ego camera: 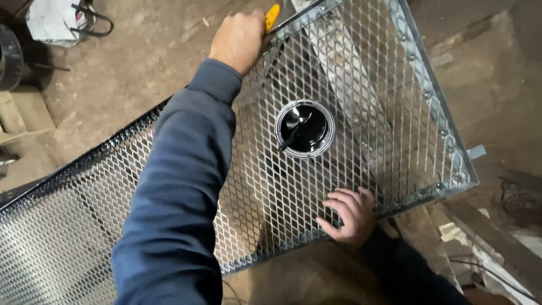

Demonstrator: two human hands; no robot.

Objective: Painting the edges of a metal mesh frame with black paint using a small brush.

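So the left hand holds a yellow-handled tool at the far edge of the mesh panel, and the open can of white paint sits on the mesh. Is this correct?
Not quite: the paint in the open can is black, not white, as the head view shows. The rest holds: the left hand grips a yellow-handled tool at the far edge of the mesh panel, and the can sits on the mesh.

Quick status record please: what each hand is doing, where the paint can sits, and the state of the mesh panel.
left hand: closed around a yellow-handled tool, at the far edge of the mesh panel
right hand: fingers spread, flat on the near edge of the panel, holding nothing
paint can: open, black liquid inside, a stick resting in it; seen in the middle of the mesh
panel finish: left frame edge glossy black, right frame bare grey metal
floor: dirt, a white bag at upper left
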